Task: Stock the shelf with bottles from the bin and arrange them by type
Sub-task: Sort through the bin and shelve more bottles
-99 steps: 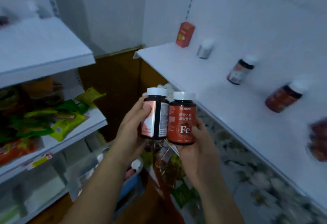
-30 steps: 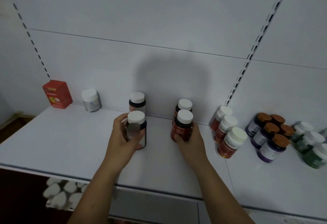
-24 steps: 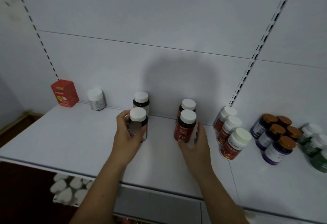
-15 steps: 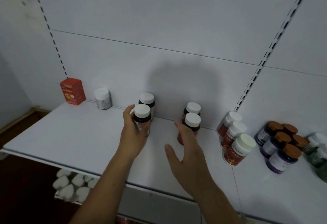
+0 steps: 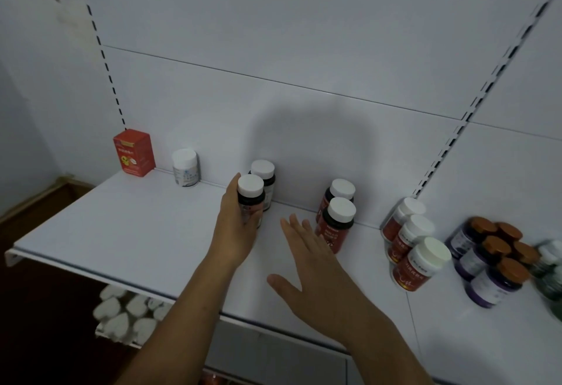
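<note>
Dark bottle (image 5: 250,202), white-capped and upright on the white shelf (image 5: 137,232), is gripped by the left hand (image 5: 235,232) in the head view. The thumb is laid up its left side and the fingers (image 5: 251,224) are curled round its lower front. Just behind those fingers a second dark bottle (image 5: 264,181) of the same kind is stood against the back panel (image 5: 304,50).

The right hand (image 5: 316,284) is held flat over the shelf with its fingers (image 5: 296,228) straight and spread, and nothing is held in it. Whether the shelf is touched cannot be told. Just right of these fingertips a front red bottle (image 5: 336,226) is stood, with a rear red bottle (image 5: 340,191) close behind it.

Further right of the fingers, three red-labelled bottles (image 5: 409,251) with white caps are lined up front to back. Beyond them purple bottles (image 5: 492,263) with orange caps are clustered, and blurred green bottles (image 5: 551,275) are cut off by the frame edge.

Well to the left of the gripping fingers, a small white bottle (image 5: 185,168) and a red box (image 5: 133,152) are set against the back panel, near each other but apart
</note>
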